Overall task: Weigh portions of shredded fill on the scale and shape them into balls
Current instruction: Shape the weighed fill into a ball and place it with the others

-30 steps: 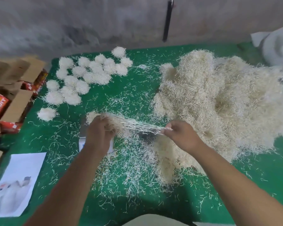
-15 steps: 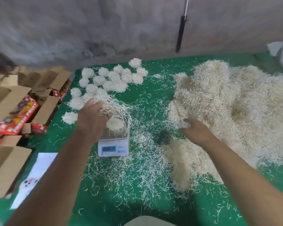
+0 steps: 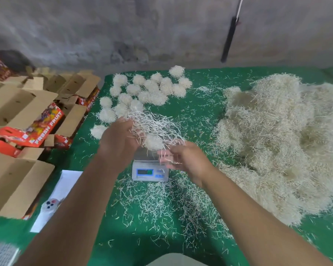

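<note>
Head view is catching a shift: on the left the brown cardboard cartons with red printed sides [image 3: 33, 120] are sitting where they were, and the cluster of finished pale shredded-fill balls [image 3: 142, 89] is lying at the far left of the green cloth-covered table [image 3: 200, 104]. Moving in, the left hand [image 3: 117, 139] is gripping a loose tuft of white shredded strands [image 3: 154, 125] above the small grey digital scale [image 3: 150, 167], just as half a second back. Now the right hand [image 3: 183, 160], which was resting on the big heap, is coming across to the scale, fingers curled among the trailing strands. Whether it is actually pinching them I cannot tell through the blur. A small wad [image 3: 152, 142] is sitting on the pan, so I'd judge the portion is being trimmed to weight. Rightmost, the great mound of cream shredded fill [image 3: 277, 141] is running off the frame edge. Display digits are unreadable.
</note>
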Tool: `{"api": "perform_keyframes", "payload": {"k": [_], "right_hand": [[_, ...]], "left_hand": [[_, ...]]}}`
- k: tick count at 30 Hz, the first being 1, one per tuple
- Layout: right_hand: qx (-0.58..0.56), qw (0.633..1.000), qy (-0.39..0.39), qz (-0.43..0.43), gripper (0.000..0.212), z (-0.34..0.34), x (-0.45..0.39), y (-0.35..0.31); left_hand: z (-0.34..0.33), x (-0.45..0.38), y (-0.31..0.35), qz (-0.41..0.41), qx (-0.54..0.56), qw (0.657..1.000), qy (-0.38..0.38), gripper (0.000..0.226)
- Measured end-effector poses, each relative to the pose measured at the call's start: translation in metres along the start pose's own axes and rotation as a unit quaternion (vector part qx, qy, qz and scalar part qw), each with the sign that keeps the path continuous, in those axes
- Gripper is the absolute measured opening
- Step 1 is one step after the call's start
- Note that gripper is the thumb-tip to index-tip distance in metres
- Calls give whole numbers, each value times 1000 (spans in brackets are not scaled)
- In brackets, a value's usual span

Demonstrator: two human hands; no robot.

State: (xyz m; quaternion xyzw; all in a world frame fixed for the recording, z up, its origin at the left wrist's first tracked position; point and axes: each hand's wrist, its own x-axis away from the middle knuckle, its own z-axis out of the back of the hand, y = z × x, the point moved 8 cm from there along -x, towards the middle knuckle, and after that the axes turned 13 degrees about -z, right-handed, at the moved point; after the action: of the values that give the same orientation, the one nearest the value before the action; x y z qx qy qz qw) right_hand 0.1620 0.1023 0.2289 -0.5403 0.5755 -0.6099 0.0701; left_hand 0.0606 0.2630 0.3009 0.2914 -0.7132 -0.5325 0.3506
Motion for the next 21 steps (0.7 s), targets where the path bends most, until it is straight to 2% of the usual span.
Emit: {"api": "perform_keyframes", "payload": {"k": [2,3,4,5,7,8,11,12,14,16,17,18,19,20,21], "right_hand": [[-166,979,-105,-48,42,-21,-4,1],[-214,964,-152,-52,38,-32,-4,0],[-229,955,-183,-53,29,-44,-5,-1],[-216,957,-186,-50,31,-53,-8,-1],[-187,973,-123,-58,51,-64,-19,5],[-183,977,-83,-70,52,-66,-27,11],[-217,969,9,-120,61,-64,-48,33],[-241,961,28,-134,67,-62,-54,38],[-276,947,83,-143,71,-53,-65,44],[-300,935,129,-135,76,-44,-77,46],[-305,934,140,-126,79,-41,-82,45],[-302,934,148,-117,80,-40,-88,45],[-303,935,150,-104,81,-41,-95,43],[-298,938,150,-95,82,-45,-102,41],[-282,943,151,-95,80,-52,-107,40]], "left_hand": [[22,-7,-15,-17,-68,997,32,42],[25,-5,-21,-32,-62,997,22,43],[23,1,-21,-89,-154,984,-16,41],[20,7,-26,-103,-208,972,-31,36],[9,16,-37,-150,-334,925,-98,28],[5,17,-47,-171,-388,895,-137,22],[-4,24,-67,-208,-460,828,-246,25],[-2,24,-69,-221,-462,819,-260,30],[10,18,-64,-256,-437,823,-258,36],[31,3,-57,-258,-358,869,-222,30],[45,-7,-62,-217,-309,905,-196,25],[58,-18,-74,-143,-246,944,-167,21],[67,-25,-92,-28,-165,975,-146,26],[71,-28,-119,114,-67,982,-138,40],[69,-24,-144,248,45,958,-139,56]]}}
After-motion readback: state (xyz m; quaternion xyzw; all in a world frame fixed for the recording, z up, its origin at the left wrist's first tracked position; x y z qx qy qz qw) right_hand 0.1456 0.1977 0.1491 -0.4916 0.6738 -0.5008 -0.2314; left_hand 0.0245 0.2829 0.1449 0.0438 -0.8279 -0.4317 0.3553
